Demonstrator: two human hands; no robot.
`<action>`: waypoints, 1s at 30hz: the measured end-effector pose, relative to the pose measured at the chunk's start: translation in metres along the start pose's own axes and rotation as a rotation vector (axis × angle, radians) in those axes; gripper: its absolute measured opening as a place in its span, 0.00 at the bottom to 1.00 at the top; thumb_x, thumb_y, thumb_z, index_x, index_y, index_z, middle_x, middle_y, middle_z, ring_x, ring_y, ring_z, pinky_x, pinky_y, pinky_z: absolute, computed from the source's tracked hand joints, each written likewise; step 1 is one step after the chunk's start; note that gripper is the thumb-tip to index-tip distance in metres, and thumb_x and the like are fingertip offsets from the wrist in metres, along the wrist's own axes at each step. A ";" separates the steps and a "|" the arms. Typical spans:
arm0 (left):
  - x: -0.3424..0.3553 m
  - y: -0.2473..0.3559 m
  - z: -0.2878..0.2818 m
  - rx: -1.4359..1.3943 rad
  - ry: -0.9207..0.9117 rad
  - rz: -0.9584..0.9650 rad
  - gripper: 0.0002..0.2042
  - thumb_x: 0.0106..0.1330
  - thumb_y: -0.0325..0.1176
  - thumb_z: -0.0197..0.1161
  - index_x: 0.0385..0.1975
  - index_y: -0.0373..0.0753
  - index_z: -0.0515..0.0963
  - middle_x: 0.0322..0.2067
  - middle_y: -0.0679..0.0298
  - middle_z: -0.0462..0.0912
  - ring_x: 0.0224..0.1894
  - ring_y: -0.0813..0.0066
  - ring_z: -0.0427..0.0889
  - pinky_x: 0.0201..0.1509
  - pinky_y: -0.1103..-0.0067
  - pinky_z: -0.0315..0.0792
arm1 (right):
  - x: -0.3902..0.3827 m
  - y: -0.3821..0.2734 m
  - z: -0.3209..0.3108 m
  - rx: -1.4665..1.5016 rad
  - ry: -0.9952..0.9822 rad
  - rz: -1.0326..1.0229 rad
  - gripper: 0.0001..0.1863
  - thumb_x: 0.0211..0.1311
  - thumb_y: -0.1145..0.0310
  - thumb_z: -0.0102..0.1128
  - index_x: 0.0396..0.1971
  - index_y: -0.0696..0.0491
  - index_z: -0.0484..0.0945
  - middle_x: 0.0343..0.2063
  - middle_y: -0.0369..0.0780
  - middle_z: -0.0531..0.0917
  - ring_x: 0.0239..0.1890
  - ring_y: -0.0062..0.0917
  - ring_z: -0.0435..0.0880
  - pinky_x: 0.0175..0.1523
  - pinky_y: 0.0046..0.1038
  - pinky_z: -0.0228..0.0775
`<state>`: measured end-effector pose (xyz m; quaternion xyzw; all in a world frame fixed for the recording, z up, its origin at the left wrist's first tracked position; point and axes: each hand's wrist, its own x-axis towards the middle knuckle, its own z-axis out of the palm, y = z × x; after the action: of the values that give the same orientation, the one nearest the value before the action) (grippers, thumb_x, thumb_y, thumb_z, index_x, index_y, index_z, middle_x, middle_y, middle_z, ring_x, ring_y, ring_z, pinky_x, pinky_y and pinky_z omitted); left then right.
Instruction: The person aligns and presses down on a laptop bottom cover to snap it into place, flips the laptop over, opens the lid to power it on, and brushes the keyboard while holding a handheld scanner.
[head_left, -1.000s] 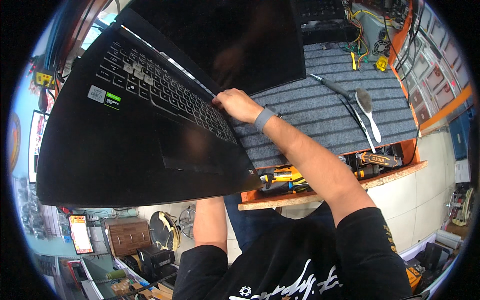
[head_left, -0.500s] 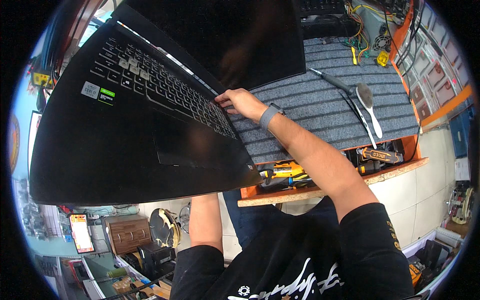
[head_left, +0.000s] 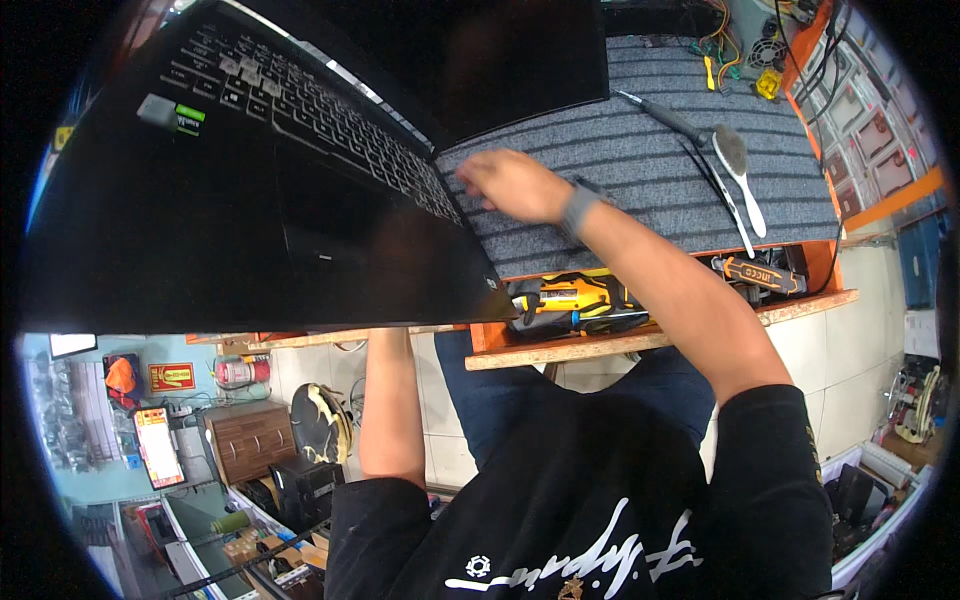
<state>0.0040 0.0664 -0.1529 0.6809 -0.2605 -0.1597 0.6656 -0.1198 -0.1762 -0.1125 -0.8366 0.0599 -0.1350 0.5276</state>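
right hand is blurred, fingers curled beside tilted open laptop, over striped mat; can't tell if pinching anything. left hand is hidden by laptop, can't tell its state.

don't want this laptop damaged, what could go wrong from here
The laptop is tilted and the left hand is hidden behind it, while the right hand appears to be off its edge, so it might slip if the unseen grip is weak.
Its near right corner sits close to the open drawer and could knock against it.
The metal-tipped tool points at the screen's corner, so a shift might scratch it.
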 end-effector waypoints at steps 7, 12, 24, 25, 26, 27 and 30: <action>-0.094 0.051 0.032 0.421 -0.378 -0.027 0.10 0.63 0.24 0.55 0.40 0.33 0.81 0.42 0.53 0.83 0.43 0.68 0.83 0.48 0.73 0.76 | -0.155 -0.059 0.021 -0.666 -0.153 -0.090 0.20 0.57 0.54 0.60 0.25 0.59 0.80 0.27 0.49 0.83 0.29 0.41 0.85 0.37 0.40 0.77; -0.106 0.080 0.055 0.687 -0.425 0.292 0.16 0.57 0.27 0.60 0.47 0.34 0.75 0.33 0.57 0.79 0.35 0.67 0.81 0.39 0.76 0.78 | -0.145 -0.055 0.062 -0.757 0.015 -0.115 0.18 0.62 0.57 0.57 0.23 0.57 0.80 0.21 0.45 0.83 0.24 0.35 0.85 0.30 0.34 0.77; -0.083 0.113 0.023 0.702 -0.321 0.459 0.09 0.56 0.33 0.62 0.33 0.35 0.76 0.30 0.57 0.78 0.34 0.59 0.79 0.38 0.70 0.74 | -0.147 -0.088 0.052 -0.765 0.212 -0.178 0.25 0.65 0.47 0.57 0.24 0.56 0.79 0.18 0.45 0.81 0.21 0.37 0.83 0.30 0.34 0.76; -0.078 0.120 0.016 0.572 -0.232 0.511 0.07 0.57 0.31 0.61 0.28 0.34 0.74 0.26 0.59 0.76 0.29 0.65 0.76 0.34 0.74 0.70 | -0.143 -0.098 0.048 -0.772 0.247 -0.198 0.25 0.65 0.46 0.57 0.24 0.56 0.78 0.18 0.44 0.81 0.21 0.37 0.83 0.30 0.34 0.75; -0.074 0.127 0.008 0.554 -0.200 0.545 0.06 0.58 0.30 0.61 0.27 0.34 0.73 0.26 0.60 0.76 0.28 0.66 0.75 0.33 0.75 0.69 | -0.138 -0.107 0.045 -0.778 0.284 -0.220 0.25 0.65 0.46 0.57 0.23 0.56 0.78 0.18 0.44 0.81 0.21 0.37 0.83 0.30 0.34 0.75; -0.073 0.132 0.002 0.537 -0.168 0.580 0.06 0.58 0.30 0.60 0.26 0.34 0.73 0.25 0.60 0.75 0.27 0.68 0.73 0.31 0.76 0.67 | -0.135 -0.112 0.044 -0.783 0.322 -0.241 0.26 0.65 0.46 0.57 0.23 0.56 0.78 0.18 0.44 0.81 0.21 0.36 0.83 0.30 0.34 0.75; -0.074 0.146 -0.002 0.557 -0.151 0.668 0.06 0.59 0.28 0.59 0.25 0.34 0.72 0.23 0.61 0.74 0.25 0.70 0.71 0.29 0.77 0.64 | -0.132 -0.102 0.051 -0.805 0.357 -0.290 0.24 0.65 0.48 0.58 0.21 0.54 0.78 0.17 0.43 0.81 0.20 0.36 0.82 0.30 0.34 0.75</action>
<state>-0.0763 0.1133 -0.0175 0.6993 -0.5472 0.0915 0.4507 -0.2360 -0.0553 -0.0634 -0.9382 0.0797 -0.3155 0.1178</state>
